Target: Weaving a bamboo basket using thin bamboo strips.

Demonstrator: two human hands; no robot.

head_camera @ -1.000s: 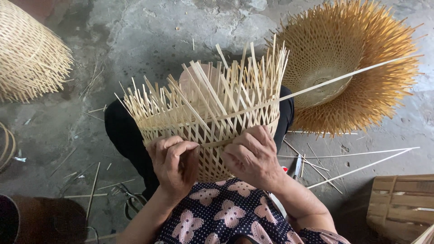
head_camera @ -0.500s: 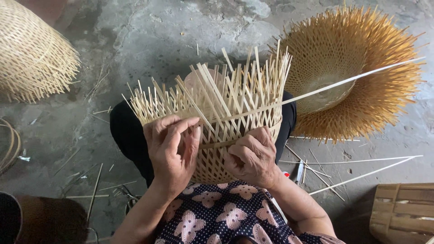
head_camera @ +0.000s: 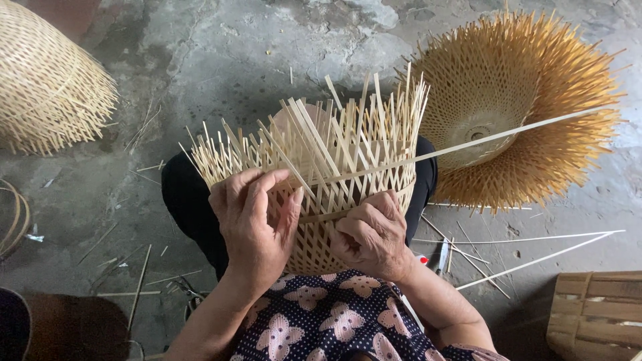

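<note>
A half-woven bamboo basket [head_camera: 348, 167] rests on my lap with its loose upright strips fanning away from me. My left hand [head_camera: 254, 224] lies over the near left side of the weave, fingers curled on the strips. My right hand [head_camera: 371, 234] presses the woven wall at the near right, fingers closed on it. A long thin bamboo strip [head_camera: 495, 137] runs from the weave out to the right, over another basket.
A woven cone-shaped basket with spiky edges [head_camera: 515, 107] lies on the concrete floor at the right. Another woven basket [head_camera: 47, 87] sits at the top left. Loose bamboo strips [head_camera: 535, 257] lie at the right, and a wooden crate [head_camera: 595, 314] stands bottom right.
My left hand has moved up from the lower weave onto the upright strips. The basket has turned slightly and the view shifted a little.
</note>
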